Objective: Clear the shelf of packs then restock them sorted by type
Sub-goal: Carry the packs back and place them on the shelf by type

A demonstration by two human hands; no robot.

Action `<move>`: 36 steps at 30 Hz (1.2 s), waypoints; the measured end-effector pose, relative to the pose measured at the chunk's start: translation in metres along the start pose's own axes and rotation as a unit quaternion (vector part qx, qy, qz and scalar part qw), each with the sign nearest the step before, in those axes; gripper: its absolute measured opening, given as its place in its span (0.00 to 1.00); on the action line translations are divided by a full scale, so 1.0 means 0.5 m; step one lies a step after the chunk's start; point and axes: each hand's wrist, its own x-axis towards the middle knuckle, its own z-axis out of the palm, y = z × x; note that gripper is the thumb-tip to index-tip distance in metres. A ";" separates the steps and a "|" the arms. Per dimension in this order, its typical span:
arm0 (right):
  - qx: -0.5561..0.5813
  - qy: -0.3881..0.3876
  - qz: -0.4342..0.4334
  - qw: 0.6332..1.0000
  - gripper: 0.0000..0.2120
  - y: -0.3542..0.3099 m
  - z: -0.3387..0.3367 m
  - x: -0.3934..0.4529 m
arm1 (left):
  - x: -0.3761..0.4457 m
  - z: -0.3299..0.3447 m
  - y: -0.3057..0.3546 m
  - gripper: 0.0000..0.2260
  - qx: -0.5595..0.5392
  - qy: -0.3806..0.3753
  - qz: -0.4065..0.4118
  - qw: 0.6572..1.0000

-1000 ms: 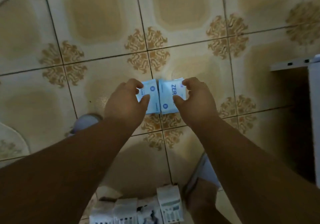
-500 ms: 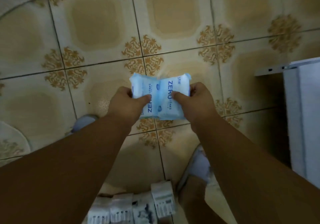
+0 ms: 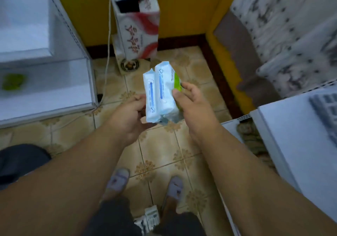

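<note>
Underfoot lies a beige patterned tile floor [image 3: 160, 155], bounded by a yellow wall [image 3: 182, 7], with white shelves [image 3: 47, 90] at left and right and a red-and-white carton [image 3: 138, 35] standing against the wall. Two white-and-blue packs [image 3: 160, 97] sit side by side above the floor, long axes pointing away toward the carton. Left hand [image 3: 127, 115] and right hand [image 3: 193, 106] grip them from either side.
</note>
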 end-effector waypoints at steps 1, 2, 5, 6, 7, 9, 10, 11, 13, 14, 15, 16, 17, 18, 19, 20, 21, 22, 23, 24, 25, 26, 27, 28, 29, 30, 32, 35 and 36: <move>0.012 0.000 -0.013 1.000 0.19 -0.050 -0.005 -0.018 | -0.023 0.017 0.038 0.23 -0.007 -0.034 0.008 0.999; 0.028 0.002 -0.025 0.999 0.22 -0.099 -0.009 -0.038 | -0.042 0.032 0.073 0.22 -0.013 -0.069 0.017 0.997; 0.074 0.030 -0.084 0.993 0.16 -0.225 -0.018 -0.103 | -0.085 0.071 0.179 0.19 -0.030 -0.178 0.030 0.983; 0.078 0.057 -0.107 0.990 0.14 -0.257 -0.021 -0.128 | -0.095 0.083 0.210 0.19 -0.032 -0.205 0.034 0.978; 0.078 0.086 -0.135 0.984 0.14 -0.285 -0.026 -0.154 | -0.106 0.097 0.238 0.19 -0.034 -0.228 0.037 0.972; 0.076 0.141 -0.190 0.969 0.14 -0.334 -0.038 -0.207 | -0.133 0.143 0.287 0.19 -0.026 -0.274 0.043 0.960; 0.073 0.175 -0.207 0.960 0.13 -0.354 -0.050 -0.233 | -0.148 0.172 0.304 0.18 -0.012 -0.298 0.051 0.953; 0.070 0.207 -0.217 0.952 0.12 -0.372 -0.064 -0.263 | -0.169 0.205 0.318 0.16 0.003 -0.322 0.060 0.945; 0.076 0.242 -0.234 0.939 0.10 -0.404 -0.102 -0.325 | -0.222 0.279 0.334 0.17 0.013 -0.364 0.072 0.929; 0.078 0.250 -0.239 0.935 0.11 -0.421 -0.121 -0.357 | -0.249 0.315 0.338 0.19 0.009 -0.382 0.070 0.922; 0.084 0.260 -0.244 0.931 0.13 -0.438 -0.140 -0.391 | -0.279 0.352 0.338 0.21 0.006 -0.400 0.063 0.914; 0.098 0.274 -0.255 0.922 0.14 -0.454 -0.158 -0.427 | -0.309 0.387 0.336 0.22 0.006 -0.420 0.054 0.906; 0.108 0.290 -0.273 0.911 0.16 -0.468 -0.176 -0.462 | -0.340 0.420 0.334 0.22 0.008 -0.440 0.046 0.897; 0.114 0.313 -0.292 0.896 0.17 -0.481 -0.195 -0.498 | -0.372 0.453 0.332 0.21 0.014 -0.458 0.044 0.888; 0.114 0.344 -0.309 0.879 0.19 -0.495 -0.213 -0.534 | -0.403 0.488 0.330 0.22 0.024 -0.476 0.042 0.878; 0.110 0.380 -0.322 0.860 0.22 -0.506 -0.234 -0.570 | -0.433 0.525 0.326 0.23 0.035 -0.495 0.041 0.867; 0.102 0.410 -0.332 0.843 0.25 -0.516 -0.254 -0.604 | -0.463 0.562 0.321 0.24 0.047 -0.512 0.041 0.857; 0.093 0.434 -0.340 0.829 0.27 -0.522 -0.277 -0.636 | -0.490 0.598 0.315 0.23 0.054 -0.527 0.045 0.847; 0.088 0.451 -0.347 0.818 0.29 -0.527 -0.303 -0.667 | -0.516 0.634 0.306 0.21 0.058 -0.542 0.051 0.837; 0.087 0.462 -0.354 0.809 0.29 -0.531 -0.330 -0.698 | -0.542 0.669 0.296 0.20 0.063 -0.555 0.055 0.827; 0.086 0.471 -0.360 0.801 0.29 -0.535 -0.359 -0.726 | -0.567 0.702 0.284 0.19 0.068 -0.568 0.055 0.818; 0.085 0.478 -0.365 0.794 0.29 -0.541 -0.386 -0.753 | -0.589 0.736 0.272 0.21 0.074 -0.581 0.055 0.809; 0.081 0.483 -0.370 0.789 0.29 -0.545 -0.414 -0.777 | -0.607 0.768 0.260 0.22 0.079 -0.591 0.055 0.801; 0.076 0.488 -0.374 0.785 0.29 -0.548 -0.442 -0.797 | -0.625 0.798 0.249 0.22 0.083 -0.599 0.055 0.795; 0.070 0.489 -0.378 0.783 0.28 -0.551 -0.471 -0.817 | -0.640 0.829 0.237 0.22 0.084 -0.603 0.053 0.791; 0.067 0.488 -0.383 0.781 0.28 -0.554 -0.499 -0.834 | -0.652 0.858 0.226 0.22 0.085 -0.606 0.049 0.789; 0.076 0.488 -0.388 0.778 0.26 -0.557 -0.558 -0.865 | -0.668 0.918 0.203 0.20 0.093 -0.607 0.037 0.789; 0.081 0.511 -0.361 0.776 0.16 -0.554 -0.654 -0.899 | -0.684 1.005 0.169 0.17 0.097 -0.583 0.044 0.806; 0.074 0.528 -0.346 0.772 0.12 -0.553 -0.690 -0.910 | -0.688 1.033 0.160 0.16 0.088 -0.568 0.065 0.816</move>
